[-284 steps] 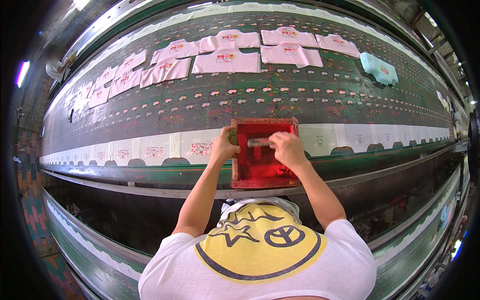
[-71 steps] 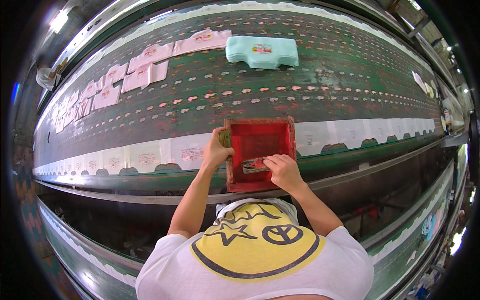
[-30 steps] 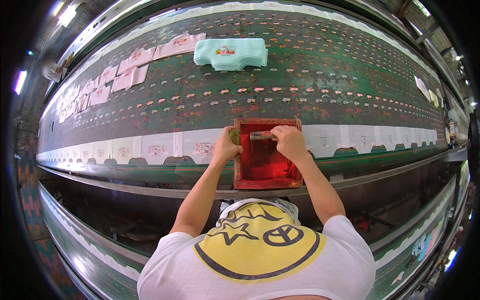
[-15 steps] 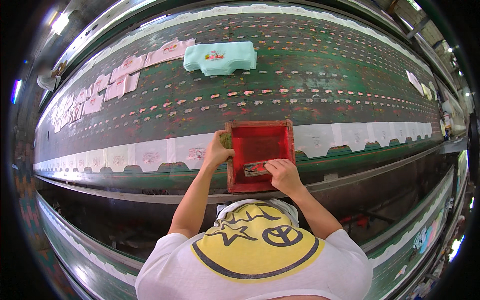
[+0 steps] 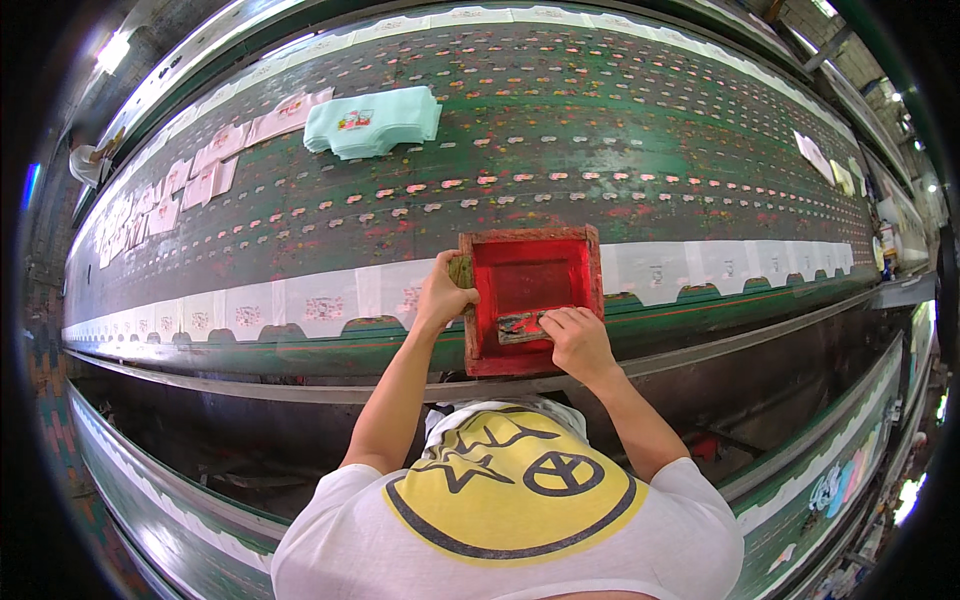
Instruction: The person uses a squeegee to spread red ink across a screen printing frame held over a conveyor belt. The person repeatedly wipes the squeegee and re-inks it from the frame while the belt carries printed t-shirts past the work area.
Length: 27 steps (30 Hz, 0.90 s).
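Note:
A screen printing frame with wooden sides and red ink inside stands at the near edge of the long green table. My left hand is closed round its left side, thumb toward the inside. In its near part lies an ink-stained squeegee, gripped at the right end by my right hand. The frame covers part of a row of white fabric pieces, several of which bear printed pictures. What lies directly beneath it is hidden.
A stack of mint-green fabric pieces lies farther back, with pale pink pieces to its left. A metal rail runs along the table's near side. Another person is at the far left. A second green table stands behind me.
Table and fabric have shifted left in the view, while the frame, in my hands, sits slightly farther right, over another part of the white row. My grips on frame and squeegee are unchanged.

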Each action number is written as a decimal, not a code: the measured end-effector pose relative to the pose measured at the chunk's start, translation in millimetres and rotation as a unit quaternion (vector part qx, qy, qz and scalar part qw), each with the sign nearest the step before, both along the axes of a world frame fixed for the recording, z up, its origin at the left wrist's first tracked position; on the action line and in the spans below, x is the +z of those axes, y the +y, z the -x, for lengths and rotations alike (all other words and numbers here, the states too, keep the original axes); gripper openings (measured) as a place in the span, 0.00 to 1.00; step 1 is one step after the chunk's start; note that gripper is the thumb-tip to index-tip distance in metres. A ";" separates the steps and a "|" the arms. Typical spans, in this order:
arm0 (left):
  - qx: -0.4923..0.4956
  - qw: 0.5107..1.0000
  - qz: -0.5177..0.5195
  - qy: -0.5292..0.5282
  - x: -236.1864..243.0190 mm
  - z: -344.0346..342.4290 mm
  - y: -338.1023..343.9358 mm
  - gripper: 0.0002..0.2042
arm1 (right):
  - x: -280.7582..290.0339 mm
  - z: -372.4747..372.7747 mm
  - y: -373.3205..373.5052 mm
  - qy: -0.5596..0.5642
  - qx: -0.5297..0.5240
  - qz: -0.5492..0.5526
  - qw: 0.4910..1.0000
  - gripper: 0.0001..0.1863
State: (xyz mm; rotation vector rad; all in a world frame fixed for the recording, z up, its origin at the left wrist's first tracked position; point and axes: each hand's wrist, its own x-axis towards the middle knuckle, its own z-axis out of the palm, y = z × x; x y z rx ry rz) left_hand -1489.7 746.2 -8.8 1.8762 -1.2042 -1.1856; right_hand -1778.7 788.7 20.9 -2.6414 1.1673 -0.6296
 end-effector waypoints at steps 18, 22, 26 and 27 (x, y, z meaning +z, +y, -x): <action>-0.006 0.997 -0.029 -0.078 -3.4 61.0 -11.8 0.44 | -17.7 66.6 -11.0 -0.026 0.031 -0.003 0.999 0.10; -0.006 0.996 -0.032 -0.078 -6.7 59.2 -12.5 0.45 | -16.0 69.8 -7.6 -0.014 0.045 -0.035 0.998 0.09; -0.008 0.996 -0.024 -0.081 -10.0 56.9 -10.8 0.45 | -4.4 65.2 -30.7 -0.038 0.049 -0.034 0.998 0.07; -0.011 0.996 -0.020 -0.087 -11.9 55.4 -10.7 0.45 | -4.9 59.7 -43.7 -0.048 0.042 -0.018 0.998 0.07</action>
